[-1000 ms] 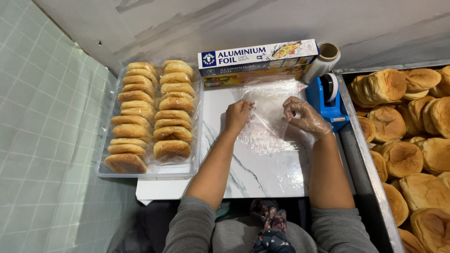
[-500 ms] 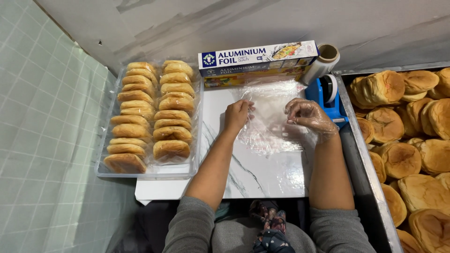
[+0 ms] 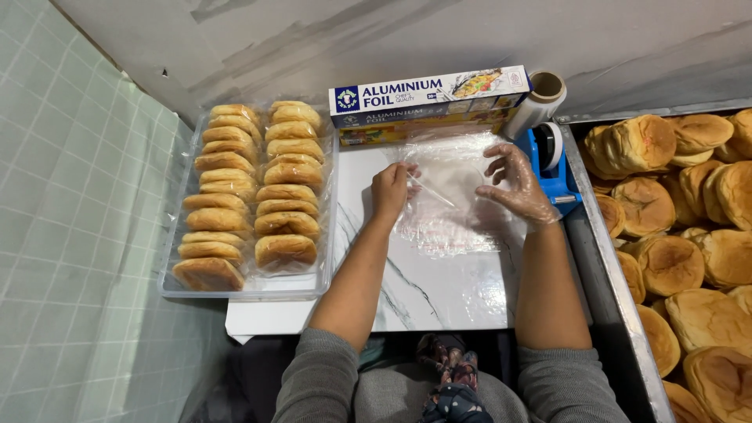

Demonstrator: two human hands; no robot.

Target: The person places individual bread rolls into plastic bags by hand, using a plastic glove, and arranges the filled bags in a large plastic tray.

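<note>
Two hands work over a sheet of clear cling film (image 3: 450, 207) spread flat on the white marbled worktop (image 3: 439, 290). Left hand (image 3: 392, 188) pinches a raised fold of the film between thumb and fingertips. Right hand (image 3: 513, 184), in a thin clear glove, hovers with fingers spread and loosely curled above the film's right edge; whether it touches cannot be told. Behind the film lies a foil box (image 3: 427, 98), with a film roll (image 3: 536, 102) and blue dispenser (image 3: 552, 160) beside it. Left stands a tray of wrapped buns (image 3: 251, 192); right, a bin of loose buns (image 3: 689, 227).
</note>
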